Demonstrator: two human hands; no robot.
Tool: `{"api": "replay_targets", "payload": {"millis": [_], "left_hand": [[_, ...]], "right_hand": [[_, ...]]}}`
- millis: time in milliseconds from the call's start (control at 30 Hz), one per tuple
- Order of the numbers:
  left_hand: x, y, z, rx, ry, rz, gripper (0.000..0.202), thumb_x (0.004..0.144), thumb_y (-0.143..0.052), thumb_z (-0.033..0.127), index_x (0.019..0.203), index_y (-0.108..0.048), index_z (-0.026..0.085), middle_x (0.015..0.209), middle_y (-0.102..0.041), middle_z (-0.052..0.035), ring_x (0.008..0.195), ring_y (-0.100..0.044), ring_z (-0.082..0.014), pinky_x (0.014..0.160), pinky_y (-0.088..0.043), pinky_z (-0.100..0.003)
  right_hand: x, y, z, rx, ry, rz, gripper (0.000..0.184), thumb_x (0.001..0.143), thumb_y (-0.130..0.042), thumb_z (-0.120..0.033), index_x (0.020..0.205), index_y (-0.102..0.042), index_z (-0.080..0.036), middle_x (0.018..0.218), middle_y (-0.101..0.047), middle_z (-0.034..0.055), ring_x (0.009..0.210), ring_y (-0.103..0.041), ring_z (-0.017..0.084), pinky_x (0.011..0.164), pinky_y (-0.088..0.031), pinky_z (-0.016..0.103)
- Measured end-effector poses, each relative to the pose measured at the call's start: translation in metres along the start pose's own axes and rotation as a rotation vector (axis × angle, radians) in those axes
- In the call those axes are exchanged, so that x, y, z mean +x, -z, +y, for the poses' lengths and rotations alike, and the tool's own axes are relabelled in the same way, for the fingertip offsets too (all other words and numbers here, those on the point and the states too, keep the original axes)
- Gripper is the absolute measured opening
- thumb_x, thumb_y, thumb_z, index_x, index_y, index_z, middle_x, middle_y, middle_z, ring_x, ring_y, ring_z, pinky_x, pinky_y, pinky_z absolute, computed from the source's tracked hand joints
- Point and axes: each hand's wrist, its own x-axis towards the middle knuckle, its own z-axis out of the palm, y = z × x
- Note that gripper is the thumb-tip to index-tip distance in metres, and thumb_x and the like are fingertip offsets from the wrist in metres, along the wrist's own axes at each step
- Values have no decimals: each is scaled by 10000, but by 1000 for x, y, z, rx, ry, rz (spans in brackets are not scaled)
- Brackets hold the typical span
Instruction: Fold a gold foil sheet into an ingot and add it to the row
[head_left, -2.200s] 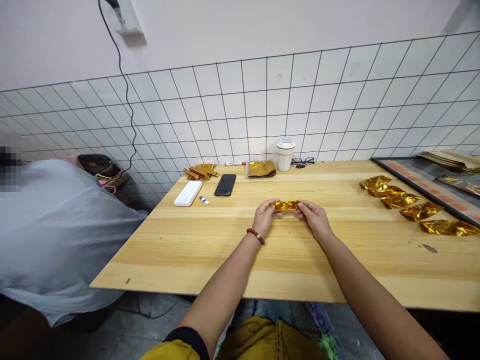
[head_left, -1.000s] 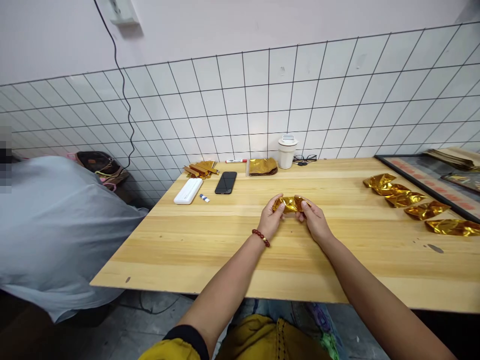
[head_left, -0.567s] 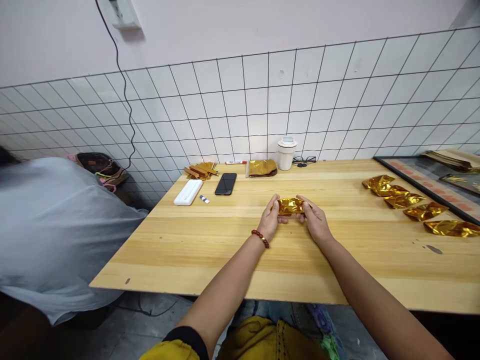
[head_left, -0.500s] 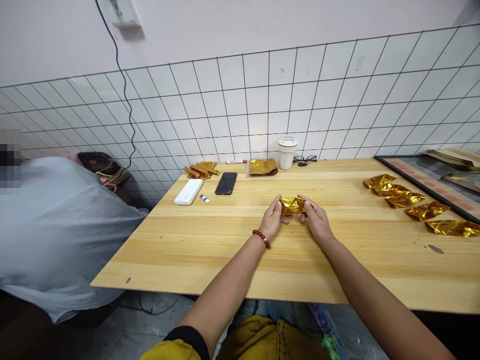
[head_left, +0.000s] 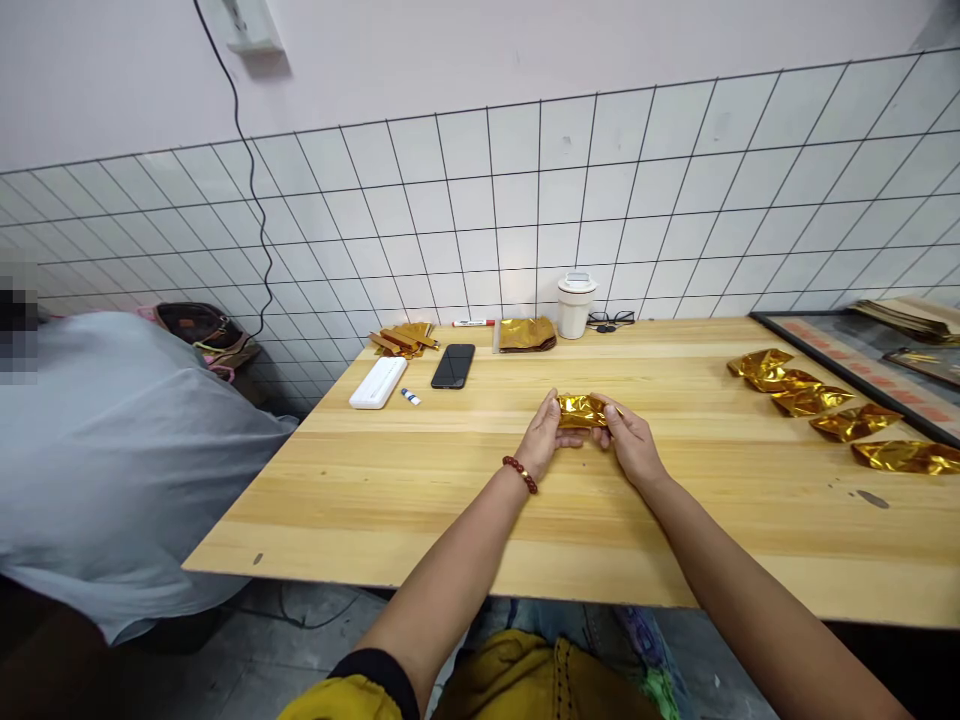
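Note:
Between my two hands, over the middle of the wooden table (head_left: 420, 500), is a folded piece of shiny gold foil paper (head_left: 581, 411). My left hand (head_left: 541, 436) grips its left end, thumb on the near face and fingers partly beneath. The right end is pinched by my right hand (head_left: 632, 443), whose lower fingers are partly hidden behind it. Several similar gold foil pieces (head_left: 810, 400) lie in a slanting row at the right. Toward the wall rests a flat stack of gold foil sheets (head_left: 526, 334).
Near the wall stand a lidded white cup (head_left: 575, 306) and glasses (head_left: 612, 321). Leftward lie a red-and-white marker (head_left: 473, 323), a phone (head_left: 453, 367), a white power bank (head_left: 379, 383) and gold strips (head_left: 405, 340). A dark-framed panel (head_left: 847, 365) borders the right. A person in grey (head_left: 135, 450) sits left.
The gold foil piece has shifted slightly left and turned a little in my hands. My left hand's fingers reach further under it. Both hands keep their hold.

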Motion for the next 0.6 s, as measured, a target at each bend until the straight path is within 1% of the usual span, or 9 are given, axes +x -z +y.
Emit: {"api": "replay_targets", "payload": {"millis": [133, 233, 367, 500, 600], "left_hand": [[-3, -1, 4, -54, 26, -31, 792, 814, -584, 654, 1452, -391, 225, 1108, -692, -133, 791, -701, -195, 697, -559, -313], [-5, -3, 5, -69, 41, -52, 782, 811, -596, 647, 1449, -395, 242, 1086, -700, -122, 799, -703, -197, 705, -555, -313], [-5, -4, 6, -87, 56, -49, 744, 812, -605, 635, 1431, -422, 265, 1104, -698, -115, 803, -702, -188, 698, -552, -301], [-5, -4, 8, -107, 66, -11, 763, 795, -657, 598, 1431, -417, 252, 1144, -680, -128, 790, -697, -177, 675, -553, -285], [-4, -4, 9, -109, 54, 4, 727, 789, -673, 583, 1399, -455, 252, 1197, -654, -125, 774, -689, -166, 653, -560, -279]], "right_hand": [[1, 1, 3, 17, -14, 1, 568, 855, -563, -622, 1188, -654, -171, 599, -560, -16, 509, -449, 125, 519, -376, 276], [2, 1, 3, 27, -25, 5, 574, 841, -573, -632, 1179, -657, -174, 593, -559, -14, 510, -454, 131, 519, -379, 281], [3, 1, 2, 29, -47, 17, 630, 818, -569, -668, 1209, -632, -179, 596, -565, -14, 511, -462, 136, 517, -389, 284], [6, 3, 3, 65, -97, 75, 734, 798, -566, -695, 1327, -525, -188, 619, -587, -24, 511, -486, 134, 507, -401, 272], [8, 5, 6, 105, -134, 100, 744, 801, -536, -717, 1323, -512, -186, 624, -595, -29, 491, -489, 123, 489, -397, 255]]}}
